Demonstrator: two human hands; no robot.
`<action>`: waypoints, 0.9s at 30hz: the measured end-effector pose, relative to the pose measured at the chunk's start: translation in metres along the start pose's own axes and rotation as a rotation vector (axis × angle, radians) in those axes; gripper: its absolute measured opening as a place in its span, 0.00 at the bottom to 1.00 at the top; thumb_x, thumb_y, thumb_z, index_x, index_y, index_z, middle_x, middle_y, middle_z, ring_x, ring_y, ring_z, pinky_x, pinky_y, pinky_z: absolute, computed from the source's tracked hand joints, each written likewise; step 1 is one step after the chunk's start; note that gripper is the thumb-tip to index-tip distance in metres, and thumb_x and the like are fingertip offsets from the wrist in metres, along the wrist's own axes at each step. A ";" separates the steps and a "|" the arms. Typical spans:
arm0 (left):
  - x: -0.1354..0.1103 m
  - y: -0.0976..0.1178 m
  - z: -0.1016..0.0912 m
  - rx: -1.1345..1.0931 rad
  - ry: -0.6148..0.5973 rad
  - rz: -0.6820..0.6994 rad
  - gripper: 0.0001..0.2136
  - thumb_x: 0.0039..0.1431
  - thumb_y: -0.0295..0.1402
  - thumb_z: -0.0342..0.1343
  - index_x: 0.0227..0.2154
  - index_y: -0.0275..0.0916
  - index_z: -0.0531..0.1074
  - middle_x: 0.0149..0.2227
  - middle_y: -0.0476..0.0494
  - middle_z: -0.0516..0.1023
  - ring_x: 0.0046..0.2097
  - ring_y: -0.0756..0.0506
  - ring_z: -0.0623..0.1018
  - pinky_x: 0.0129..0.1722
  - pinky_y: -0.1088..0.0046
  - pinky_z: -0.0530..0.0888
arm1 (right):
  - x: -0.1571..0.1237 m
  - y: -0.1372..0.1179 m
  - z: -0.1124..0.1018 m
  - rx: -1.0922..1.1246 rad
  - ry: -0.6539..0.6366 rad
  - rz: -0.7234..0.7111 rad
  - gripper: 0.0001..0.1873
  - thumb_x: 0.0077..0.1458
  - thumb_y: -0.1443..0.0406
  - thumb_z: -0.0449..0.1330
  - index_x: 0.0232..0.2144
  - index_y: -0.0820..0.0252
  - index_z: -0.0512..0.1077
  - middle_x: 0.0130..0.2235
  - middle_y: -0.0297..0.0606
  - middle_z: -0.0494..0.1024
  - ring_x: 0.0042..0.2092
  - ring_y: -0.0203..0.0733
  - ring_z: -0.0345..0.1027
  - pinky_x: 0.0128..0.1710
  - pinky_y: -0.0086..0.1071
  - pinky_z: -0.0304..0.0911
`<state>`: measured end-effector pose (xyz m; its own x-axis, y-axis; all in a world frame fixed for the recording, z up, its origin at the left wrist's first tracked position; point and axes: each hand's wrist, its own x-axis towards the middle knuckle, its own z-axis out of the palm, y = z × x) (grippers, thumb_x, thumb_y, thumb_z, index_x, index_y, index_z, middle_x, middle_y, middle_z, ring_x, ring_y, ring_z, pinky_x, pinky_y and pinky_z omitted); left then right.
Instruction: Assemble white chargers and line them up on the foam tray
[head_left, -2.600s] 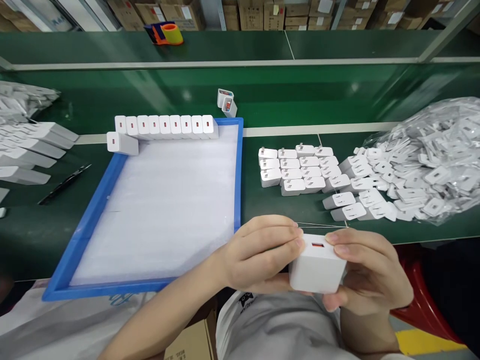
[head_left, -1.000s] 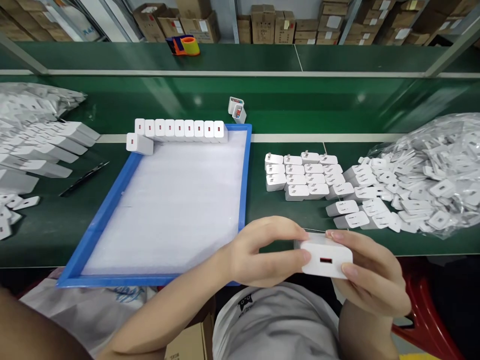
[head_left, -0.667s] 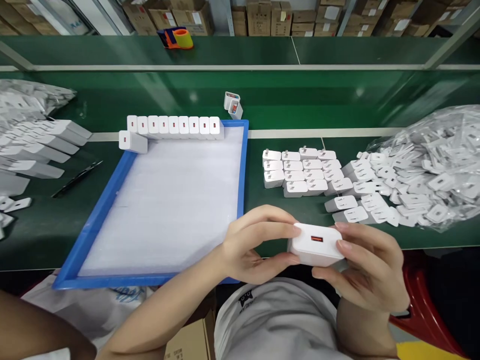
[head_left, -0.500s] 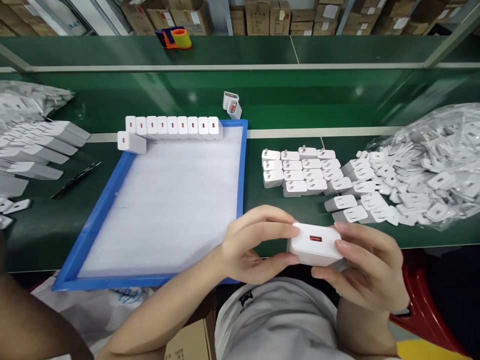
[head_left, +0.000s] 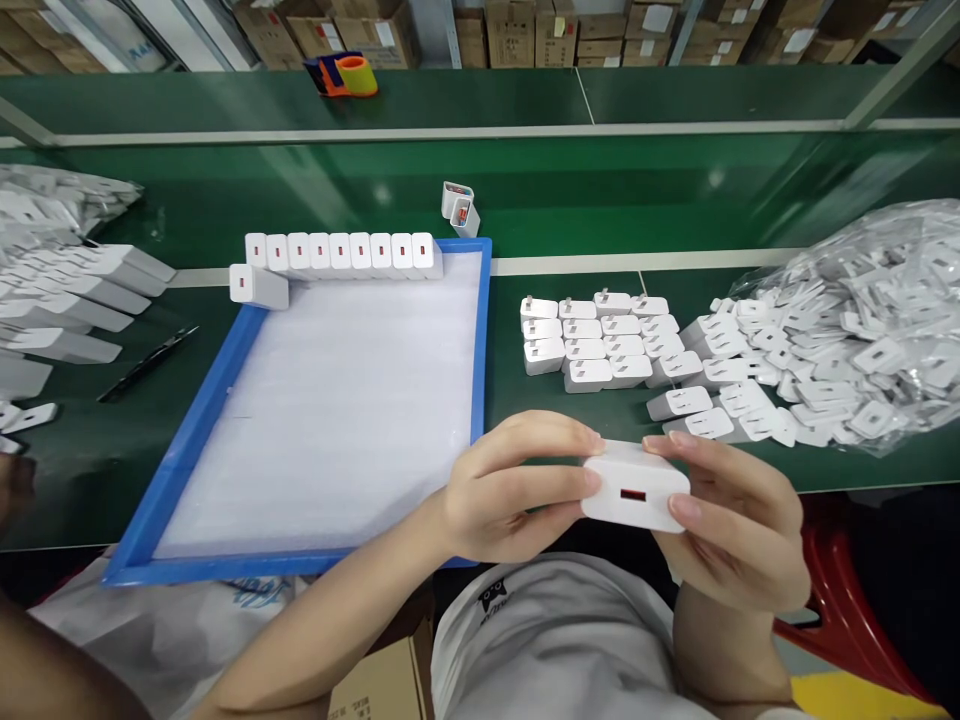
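Observation:
Between my two hands is a white USB charger (head_left: 636,500), its face with the dark red USB slot turned up toward me. My left hand (head_left: 517,485) pinches its left end, and my right hand (head_left: 731,520) grips the right end with fingertips. To the left lies a blue-framed tray (head_left: 481,350) with a white bottom. Along its far edge stands a row of white chargers (head_left: 339,255), USB slots facing me. One more charger (head_left: 259,287) sits in front of the row's left end. Beyond my hands, several chargers (head_left: 589,375) with metal prongs up stand in rows.
A clear plastic bag of white chargers (head_left: 885,340) spills out at the right. More chargers (head_left: 82,300) and a black pen (head_left: 150,362) lie at the left. Two charger pieces (head_left: 461,210) stand behind the tray. A tape dispenser (head_left: 341,75) rests on the shelf. Another person's arm (head_left: 52,660) shows at lower left.
The charger has tilted in my hands, so its slotted face now points more toward me and its long side shows above. My right fingers have shifted along its end.

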<state>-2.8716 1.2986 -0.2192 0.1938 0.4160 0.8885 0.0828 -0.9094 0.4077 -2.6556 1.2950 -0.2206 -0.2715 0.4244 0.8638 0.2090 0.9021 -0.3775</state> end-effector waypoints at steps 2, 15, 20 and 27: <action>0.001 0.000 -0.001 0.019 -0.010 0.004 0.07 0.61 0.22 0.58 0.42 0.32 0.73 0.43 0.33 0.79 0.47 0.41 0.83 0.44 0.64 0.85 | -0.001 0.002 0.001 -0.008 -0.008 0.012 0.26 0.55 0.81 0.61 0.53 0.58 0.75 0.62 0.46 0.71 0.53 0.49 0.77 0.47 0.44 0.81; 0.002 0.001 -0.003 0.045 -0.049 0.015 0.09 0.58 0.18 0.59 0.41 0.30 0.72 0.44 0.33 0.78 0.48 0.41 0.82 0.46 0.63 0.85 | 0.000 0.008 0.004 0.003 0.014 -0.050 0.22 0.56 0.80 0.61 0.51 0.61 0.75 0.62 0.46 0.72 0.54 0.49 0.76 0.46 0.41 0.80; 0.003 0.001 -0.002 0.051 -0.043 0.012 0.09 0.57 0.18 0.59 0.40 0.30 0.73 0.43 0.33 0.77 0.47 0.41 0.82 0.45 0.63 0.85 | -0.001 0.005 0.002 0.006 -0.012 -0.002 0.29 0.53 0.82 0.61 0.55 0.59 0.74 0.63 0.45 0.71 0.54 0.49 0.76 0.46 0.42 0.81; 0.001 0.000 -0.007 0.136 0.126 -0.168 0.13 0.57 0.24 0.64 0.45 0.35 0.74 0.43 0.36 0.78 0.44 0.44 0.82 0.41 0.69 0.83 | -0.001 0.011 -0.007 0.021 0.006 0.172 0.41 0.46 0.83 0.67 0.60 0.50 0.71 0.62 0.41 0.71 0.55 0.51 0.75 0.45 0.44 0.81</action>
<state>-2.8781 1.2990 -0.2170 0.0434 0.5509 0.8334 0.2358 -0.8163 0.5273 -2.6462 1.3035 -0.2235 -0.2275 0.5724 0.7878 0.2327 0.8175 -0.5268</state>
